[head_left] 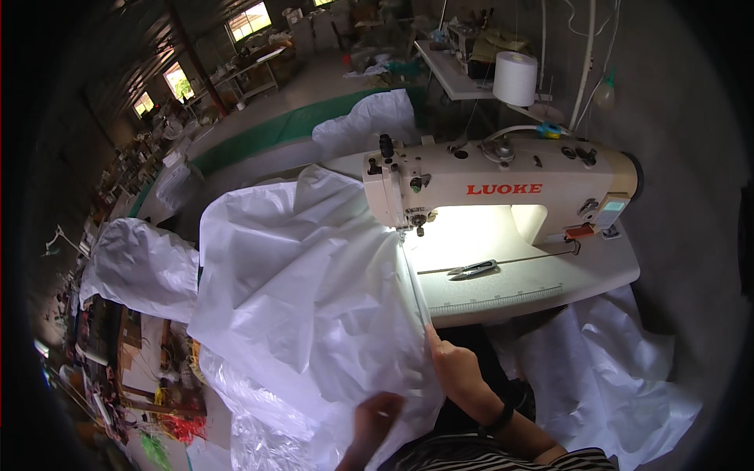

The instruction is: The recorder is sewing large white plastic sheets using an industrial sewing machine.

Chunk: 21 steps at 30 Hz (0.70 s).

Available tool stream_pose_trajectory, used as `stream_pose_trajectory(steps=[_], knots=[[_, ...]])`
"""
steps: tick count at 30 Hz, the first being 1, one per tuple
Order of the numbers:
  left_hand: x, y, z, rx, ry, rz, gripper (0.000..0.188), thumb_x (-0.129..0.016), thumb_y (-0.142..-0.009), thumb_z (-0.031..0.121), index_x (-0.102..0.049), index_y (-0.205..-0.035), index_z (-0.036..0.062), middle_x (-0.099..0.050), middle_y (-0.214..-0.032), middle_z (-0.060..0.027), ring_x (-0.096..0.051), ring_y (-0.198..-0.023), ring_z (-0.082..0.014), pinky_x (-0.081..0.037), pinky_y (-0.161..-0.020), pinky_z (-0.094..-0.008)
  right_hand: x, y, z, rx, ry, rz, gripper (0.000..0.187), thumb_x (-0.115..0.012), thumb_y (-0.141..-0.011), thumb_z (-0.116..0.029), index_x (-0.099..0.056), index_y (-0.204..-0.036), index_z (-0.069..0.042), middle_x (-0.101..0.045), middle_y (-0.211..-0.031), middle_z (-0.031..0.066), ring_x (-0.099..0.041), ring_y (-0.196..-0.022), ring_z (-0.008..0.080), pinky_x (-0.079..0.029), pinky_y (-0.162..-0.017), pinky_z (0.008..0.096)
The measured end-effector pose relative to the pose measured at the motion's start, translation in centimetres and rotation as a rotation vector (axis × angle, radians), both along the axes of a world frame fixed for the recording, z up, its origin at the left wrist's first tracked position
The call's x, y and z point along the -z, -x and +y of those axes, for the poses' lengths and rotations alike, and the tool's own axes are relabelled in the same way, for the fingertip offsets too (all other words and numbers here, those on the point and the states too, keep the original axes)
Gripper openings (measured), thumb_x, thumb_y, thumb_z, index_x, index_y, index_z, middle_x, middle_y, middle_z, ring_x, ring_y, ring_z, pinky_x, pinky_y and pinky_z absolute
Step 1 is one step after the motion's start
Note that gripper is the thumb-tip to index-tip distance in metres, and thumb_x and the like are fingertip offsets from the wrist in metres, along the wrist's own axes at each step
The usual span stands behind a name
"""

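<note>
A large sheet of white fabric spreads over the bed of a sewing machine and hangs down toward me. Its right edge runs in a narrow folded strip up to the lit needle area. My right hand grips that edge just in front of the machine bed, fingers closed on it. Lower down, my left hand is over the fabric with its fingers curled; it is somewhat blurred, and what lies in them, if anything, cannot be made out. Thread snips lie on the machine bed, right of the needle.
A white thread cone stands behind the machine. More white fabric hangs at the lower right, and another white piece sits at the left. Bundles of coloured strings lie at the lower left. Beyond the machine are a green strip and cluttered tables.
</note>
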State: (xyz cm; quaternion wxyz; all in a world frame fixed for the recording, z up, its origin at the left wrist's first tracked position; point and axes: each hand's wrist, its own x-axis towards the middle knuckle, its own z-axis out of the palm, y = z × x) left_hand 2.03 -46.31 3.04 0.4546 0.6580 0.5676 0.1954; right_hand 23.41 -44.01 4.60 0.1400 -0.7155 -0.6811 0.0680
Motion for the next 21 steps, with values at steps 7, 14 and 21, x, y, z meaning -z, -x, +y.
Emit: stream_pose_trajectory(steps=[7,14,21], knots=[[20.8,8.1,2.3,-0.216,-0.026,0.046,0.062,-0.067,-0.095,0.02,-0.038,-0.147,0.0011,-0.047,-0.145,-0.0228,-0.052,-0.128,-0.0335,-0.044,-0.105,-0.0427,0.0,-0.1,-1.6,-0.035,-0.153,0.321,0.052,-0.057,-0.09,-0.004,-0.049,-0.141,0.003,-0.068,-0.08,0.0148,-0.069,-0.066,0.0307,-0.056,-0.057,0.0399],[22.8,8.7,1.6,-0.814,-0.07,-0.538,0.055,-0.055,-0.1,0.015,-0.036,-0.149,-0.0015,-0.052,-0.138,-0.0149,-0.054,-0.123,-0.0286,-0.045,-0.106,-0.0417,-0.9,1.0,-2.0,-0.062,-0.034,0.538,0.054,-0.059,-0.093,-0.007,-0.044,-0.143,0.002,-0.068,-0.084,0.0228,-0.069,-0.073,0.0386,-0.055,-0.064,0.0463],[2.9,9.9,3.4,-0.642,-0.656,-0.259,0.051,-0.047,-0.092,0.003,-0.046,-0.141,-0.0101,-0.056,-0.138,-0.0208,-0.052,-0.129,-0.0314,-0.038,-0.113,-0.0406,-0.9,1.5,1.3,-0.072,0.043,0.444,0.055,-0.058,-0.089,-0.007,-0.045,-0.141,0.005,-0.069,-0.081,0.02,-0.069,-0.073,0.038,-0.055,-0.064,0.0467]])
